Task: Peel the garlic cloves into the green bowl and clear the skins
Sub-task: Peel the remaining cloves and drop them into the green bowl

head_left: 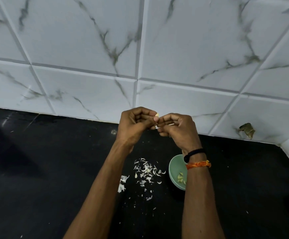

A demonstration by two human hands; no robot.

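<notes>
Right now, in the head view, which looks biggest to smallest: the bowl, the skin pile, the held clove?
1. Skin pile, spread widest.
2. Bowl, partly hidden by the right arm, so unsure.
3. Clove, tiny, mostly hidden by fingers.

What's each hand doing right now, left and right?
Left hand: fingers curled, pinching the small pale garlic clove.
Right hand: fingers curled, pinching at the same clove.

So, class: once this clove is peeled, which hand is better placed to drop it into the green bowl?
Probably the right hand: the green bowl lies directly under its wrist, while the left hand is above the garlic skins.
</notes>
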